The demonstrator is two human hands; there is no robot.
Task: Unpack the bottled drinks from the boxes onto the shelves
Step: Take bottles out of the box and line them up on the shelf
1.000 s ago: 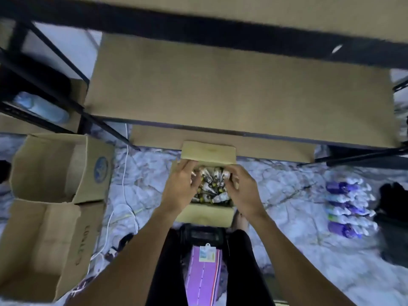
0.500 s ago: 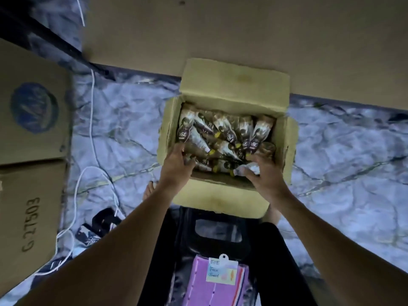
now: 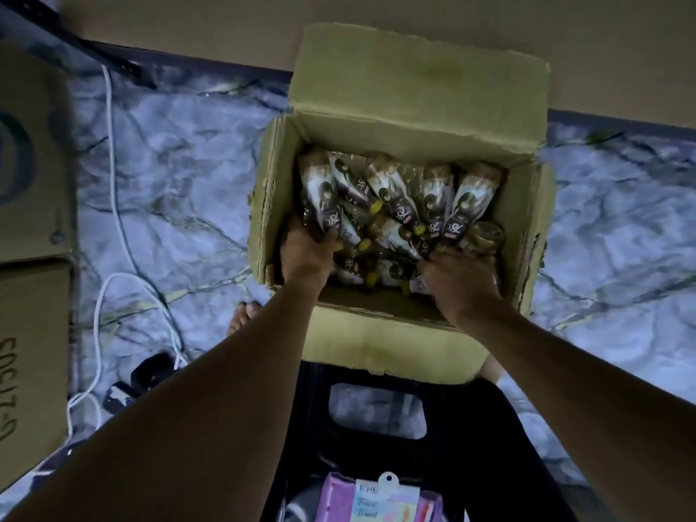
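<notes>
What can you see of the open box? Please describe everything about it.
The box is tan corrugated cardboard, its top open: far flap raised, near flap folded out. It stands on the marbled floor before a shelf board. Brown-labelled bottles lie jumbled inside. Both hands reach in: the left hand grips a bottle; the right hand has its fingers hidden among them.

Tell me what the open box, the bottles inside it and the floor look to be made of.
Open tan box: matte cardboard, likely corrugated; ragged torn flap edges and creased folds.
Brown-and-white labelled bottles: probably plastic under glossy shrink labels that catch light; glass cannot be ruled out.
Pale veined floor: marble or marble-look tile; dark veins, faint sheen.
</notes>
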